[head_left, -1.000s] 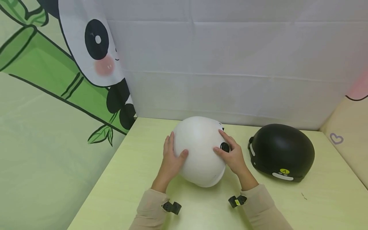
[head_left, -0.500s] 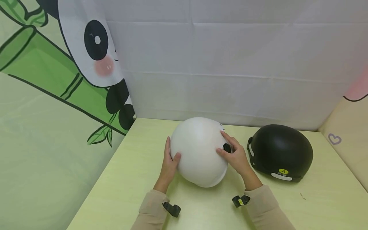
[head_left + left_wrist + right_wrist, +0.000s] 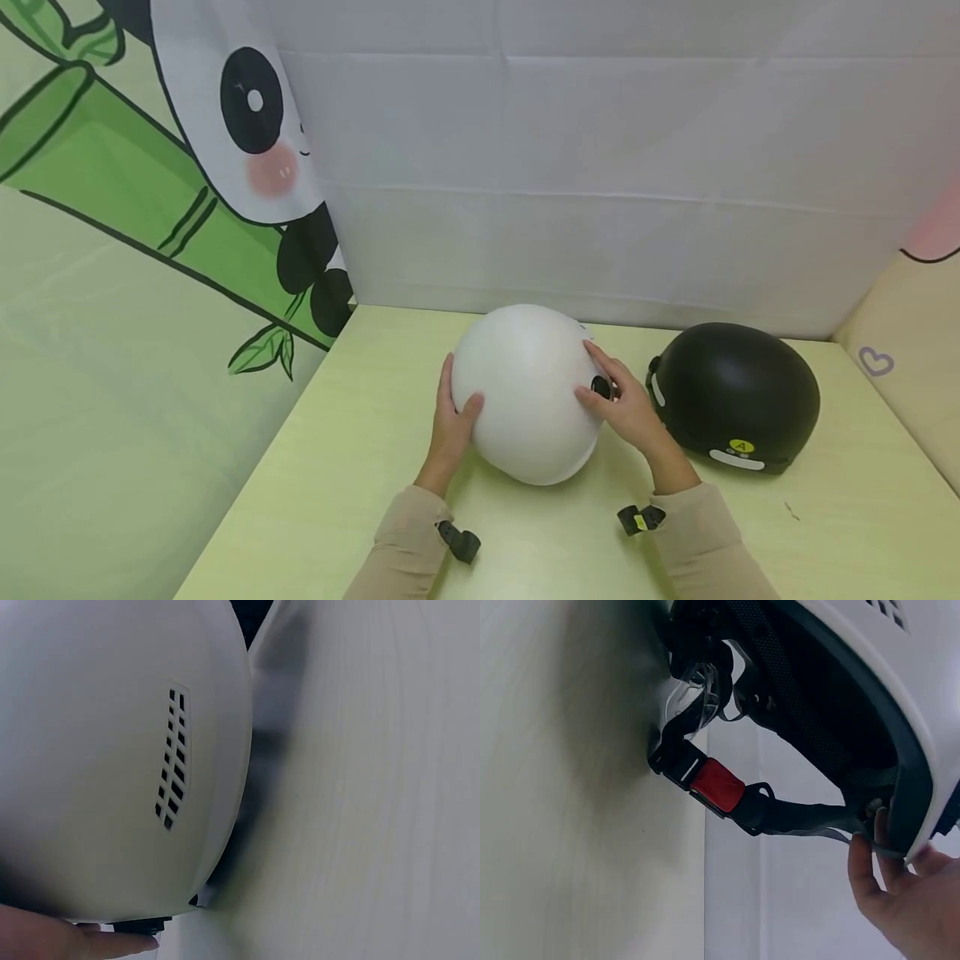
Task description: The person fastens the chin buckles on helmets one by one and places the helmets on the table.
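- Your left hand (image 3: 454, 421) lies against the left flank of the white helmet (image 3: 528, 392), fingers curved to the shell and thumb on its front; the hold is a grasp, not a flat press.
- Your right hand (image 3: 628, 408) cups the opposite flank, thumb and fingers set about a small black knob (image 3: 601, 386) on the shell; the right wrist view shows fingertips (image 3: 861, 859) curled under the rim.
- The white helmet stands mid-worktop (image 3: 360, 433), dome upward, slightly tipped; its rim is raised on your right side, so the dark lining (image 3: 810, 712), the chin strap (image 3: 795, 817) and its red buckle (image 3: 717, 785) show beneath; the buckle appears fastened.
- The left wrist view shows a slotted vent (image 3: 172, 759) on the shell, with a fingertip (image 3: 112, 945) at the lower edge.
- Judged from this: the grasp with both hands is made; the helmet is not yet clear of the worktop; any lifting or turning remains.
- A black helmet (image 3: 733, 396) rests just beside, to the right, untouched; a panda-print backdrop (image 3: 247, 125) stands behind.
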Motion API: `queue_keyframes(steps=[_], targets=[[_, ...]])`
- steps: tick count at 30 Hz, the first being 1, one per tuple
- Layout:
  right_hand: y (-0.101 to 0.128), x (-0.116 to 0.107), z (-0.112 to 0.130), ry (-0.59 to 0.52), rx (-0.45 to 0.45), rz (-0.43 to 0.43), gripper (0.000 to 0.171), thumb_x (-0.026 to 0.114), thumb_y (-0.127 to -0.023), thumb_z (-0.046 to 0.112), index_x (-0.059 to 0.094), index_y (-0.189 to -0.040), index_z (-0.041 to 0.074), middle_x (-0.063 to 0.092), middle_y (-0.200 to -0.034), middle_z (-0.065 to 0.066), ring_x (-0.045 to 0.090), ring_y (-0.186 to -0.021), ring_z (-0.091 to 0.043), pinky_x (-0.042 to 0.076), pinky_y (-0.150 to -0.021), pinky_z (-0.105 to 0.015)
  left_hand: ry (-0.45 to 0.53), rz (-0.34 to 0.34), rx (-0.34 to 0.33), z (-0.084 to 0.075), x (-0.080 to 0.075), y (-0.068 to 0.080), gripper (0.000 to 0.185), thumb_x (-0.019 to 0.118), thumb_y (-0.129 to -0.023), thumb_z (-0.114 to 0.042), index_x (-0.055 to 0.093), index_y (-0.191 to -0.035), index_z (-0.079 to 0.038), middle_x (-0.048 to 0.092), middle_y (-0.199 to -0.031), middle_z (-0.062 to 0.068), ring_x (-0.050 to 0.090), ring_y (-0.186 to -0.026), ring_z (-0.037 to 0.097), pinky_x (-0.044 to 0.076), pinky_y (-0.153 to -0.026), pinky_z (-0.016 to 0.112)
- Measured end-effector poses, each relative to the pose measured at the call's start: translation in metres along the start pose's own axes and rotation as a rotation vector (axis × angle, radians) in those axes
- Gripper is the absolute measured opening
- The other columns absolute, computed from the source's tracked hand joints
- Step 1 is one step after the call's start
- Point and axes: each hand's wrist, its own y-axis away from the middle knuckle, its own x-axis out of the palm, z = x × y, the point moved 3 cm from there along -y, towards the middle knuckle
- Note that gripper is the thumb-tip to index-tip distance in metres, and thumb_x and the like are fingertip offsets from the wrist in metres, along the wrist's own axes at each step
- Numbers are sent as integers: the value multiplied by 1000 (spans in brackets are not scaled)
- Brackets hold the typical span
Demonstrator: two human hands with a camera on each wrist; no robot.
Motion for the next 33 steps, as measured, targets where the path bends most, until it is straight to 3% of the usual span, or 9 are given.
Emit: queue_keyframes(steps=[4,7,11,17,24,28,33], targets=[[-5,-2,-18,98,-10,-12,66,62,-87,27,28,-143,25,28,-140,-15,29,-124,-40,35,-85,-58,-31,-17,9,18,3,-4,77,57,-85,-40,10,-145,-30,14,-147,2,26,-126,35,30,-88,60],[-7,-1,-19,219,-8,-27,68,58,-87,39,23,-144,29,30,-137,-16,30,-123,-39,33,-85,-60,-12,-16,11,8,8,-1,79,58,-85,-41,10,-146,-25,14,-147,7,26,-126,36,29,-89,60],[-10,5,-11,307,4,-25,76,56,-85,47,16,-146,25,27,-137,-19,32,-120,-42,35,-82,-62,31,-32,20,-9,13,5,81,59,-86,-35,8,-146,-17,13,-146,15,24,-126,40,27,-90,61],[-15,11,-5,323,1,-70,81,58,-84,47,15,-145,16,12,-144,-16,24,-124,-43,31,-85,-63,29,-45,-2,-14,19,6,78,57,-87,-31,8,-146,-18,10,-146,16,23,-125,43,27,-88,62],[-19,19,-1,353,-86,-161,76,57,-85,42,16,-145,17,12,-144,-21,14,-127,-45,22,-87,-67,-26,-67,-13,2,19,-4,78,58,-85,-41,7,-144,-38,11,-146,4,29,-123,38,34,-84,60],[-20,23,-3,323,-89,-207,73,53,-87,42,15,-145,21,11,-146,-19,12,-129,-42,19,-89,-67,-81,-79,4,-6,16,-11,79,60,-84,-43,9,-143,-40,12,-146,0,31,-122,38,35,-82,60],[-20,27,-9,266,-100,-226,71,50,-88,41,15,-145,17,13,-146,-16,14,-129,-42,19,-88,-67,-178,-88,-13,-17,14,-13,83,63,-80,-47,10,-143,-39,10,-147,0,32,-120,41,36,-80,61]])
